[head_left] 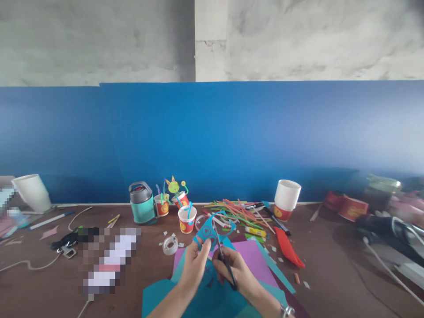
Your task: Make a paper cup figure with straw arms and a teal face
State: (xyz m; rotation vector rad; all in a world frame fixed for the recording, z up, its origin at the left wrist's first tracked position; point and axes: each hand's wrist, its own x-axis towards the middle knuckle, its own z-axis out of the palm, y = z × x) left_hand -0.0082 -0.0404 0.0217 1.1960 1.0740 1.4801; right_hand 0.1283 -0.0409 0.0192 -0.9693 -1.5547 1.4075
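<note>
Blue paper (206, 230) meets scissors (227, 265) above coloured sheets (258, 256), short of the far edge of the table (331, 274); turning the paper into slow, steady snips should keep curves clean. The left hand (195, 263) pinches it, thumb on top; the right hand (237, 268) curls around the scissors' handles.

Bright blue on the cut paper (206, 230), with darker circles — black on the handle of the scissors (228, 266). Purple on one sheet (256, 256), teal on another sheet (155, 298); red and white (yellow emblem too) on the front cup (186, 224); brown across the table (331, 274).
</note>
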